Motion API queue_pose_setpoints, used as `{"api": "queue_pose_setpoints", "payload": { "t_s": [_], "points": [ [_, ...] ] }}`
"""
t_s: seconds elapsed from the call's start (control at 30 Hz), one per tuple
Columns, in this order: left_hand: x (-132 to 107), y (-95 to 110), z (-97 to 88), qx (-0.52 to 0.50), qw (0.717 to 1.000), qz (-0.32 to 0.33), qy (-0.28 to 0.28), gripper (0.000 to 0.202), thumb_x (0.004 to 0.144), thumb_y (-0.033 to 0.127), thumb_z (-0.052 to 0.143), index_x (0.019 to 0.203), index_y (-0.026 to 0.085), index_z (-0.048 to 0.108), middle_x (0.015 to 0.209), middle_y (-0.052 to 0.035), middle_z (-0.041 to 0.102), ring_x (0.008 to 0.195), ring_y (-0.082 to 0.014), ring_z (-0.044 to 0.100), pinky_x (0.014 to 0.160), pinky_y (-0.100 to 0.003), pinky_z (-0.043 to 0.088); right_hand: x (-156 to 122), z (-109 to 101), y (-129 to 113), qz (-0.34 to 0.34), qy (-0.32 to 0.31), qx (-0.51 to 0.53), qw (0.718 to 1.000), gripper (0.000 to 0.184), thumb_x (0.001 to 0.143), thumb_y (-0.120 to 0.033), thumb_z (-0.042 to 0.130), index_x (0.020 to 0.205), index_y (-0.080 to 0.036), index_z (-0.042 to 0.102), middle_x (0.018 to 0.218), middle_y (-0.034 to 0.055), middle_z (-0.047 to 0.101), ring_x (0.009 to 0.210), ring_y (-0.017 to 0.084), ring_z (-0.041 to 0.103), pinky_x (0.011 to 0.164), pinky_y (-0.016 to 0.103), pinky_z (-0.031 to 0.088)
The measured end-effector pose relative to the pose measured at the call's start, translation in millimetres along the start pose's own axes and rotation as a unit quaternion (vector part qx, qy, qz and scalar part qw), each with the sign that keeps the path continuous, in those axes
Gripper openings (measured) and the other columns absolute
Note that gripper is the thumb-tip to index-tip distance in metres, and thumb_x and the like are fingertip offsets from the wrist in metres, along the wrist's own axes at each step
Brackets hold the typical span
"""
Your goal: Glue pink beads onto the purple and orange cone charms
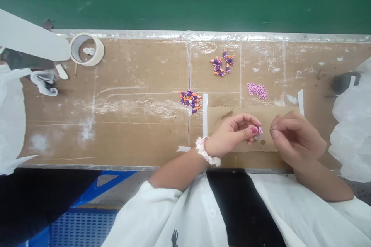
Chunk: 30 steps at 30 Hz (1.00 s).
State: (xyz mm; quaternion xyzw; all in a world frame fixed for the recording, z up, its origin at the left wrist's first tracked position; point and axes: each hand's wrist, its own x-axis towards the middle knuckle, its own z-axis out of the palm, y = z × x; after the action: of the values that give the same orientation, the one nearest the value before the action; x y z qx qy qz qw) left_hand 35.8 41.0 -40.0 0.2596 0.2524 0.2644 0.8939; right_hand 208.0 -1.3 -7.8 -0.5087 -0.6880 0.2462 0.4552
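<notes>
A long workbench [130, 69] faced in scuffed brown card, metal-edged, runs along a green wall [185, 0]. A roll of masking tape [100, 48] sits at the far left, away from the working area. A cardboard sheet [240, 114] lies near the front edge, with a white tape strip [205, 115] apparently fixing it against sliding under the hands. Beyond it, within easy reach, are separate heaps: purple-and-orange charms [189, 99], more charms [222, 63], and pink beads [257, 90].

Left hand [232, 135], wearing a frilled scrunchie [207, 151], is mostly closed, thumb and forefinger pinching a small pink piece [260, 129] above the sheet. Right hand [297, 139] is also closed to a pinch, its fingertips holding a fine point [271, 128], too small to identify, just beside that piece.
</notes>
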Motion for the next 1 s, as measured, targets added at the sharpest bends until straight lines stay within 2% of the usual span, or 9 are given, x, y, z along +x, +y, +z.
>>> {"api": "queue_pose_setpoints", "payload": {
  "t_s": [0.23,0.7,1.0],
  "points": [
    [0,-2,-2.6,-0.004,1.0,0.011,-0.017,0.021,0.079,0.03,0.07,0.086,0.012,0.061,0.077,-0.0011,0.062,0.059,-0.0047,0.055,0.059,-0.021,0.046,2,2,0,-0.032,-0.059,-0.028,0.997,0.021,0.077,0.001,0.058,0.082,-0.019,0.054,0.069,-0.001,0.049,0.059,0.011,0.052,0.049,0.025,0.042],
    [-2,3,-1.8,0.047,0.998,0.026,-0.044,0.021,0.082,0.029,0.067,0.086,0.012,0.056,0.072,0.0008,0.058,0.056,-0.0042,0.054,0.058,-0.02,0.048,1,1,-3,-0.038,-0.077,-0.055,0.995,0.019,0.079,-0.002,0.057,0.084,-0.02,0.052,0.07,-0.0004,0.049,0.058,0.01,0.05,0.047,0.023,0.041],
    [-6,9,-0.8,0.122,0.992,0.033,-0.024,0.025,0.079,0.034,0.068,0.082,0.012,0.058,0.075,-0.0009,0.059,0.055,-0.0038,0.052,0.056,-0.02,0.046,-1,-1,-3,-0.053,-0.103,-0.062,0.991,0.023,0.077,0.001,0.058,0.087,-0.019,0.052,0.071,0.0001,0.048,0.058,0.011,0.049,0.047,0.023,0.04]
  ]
}}
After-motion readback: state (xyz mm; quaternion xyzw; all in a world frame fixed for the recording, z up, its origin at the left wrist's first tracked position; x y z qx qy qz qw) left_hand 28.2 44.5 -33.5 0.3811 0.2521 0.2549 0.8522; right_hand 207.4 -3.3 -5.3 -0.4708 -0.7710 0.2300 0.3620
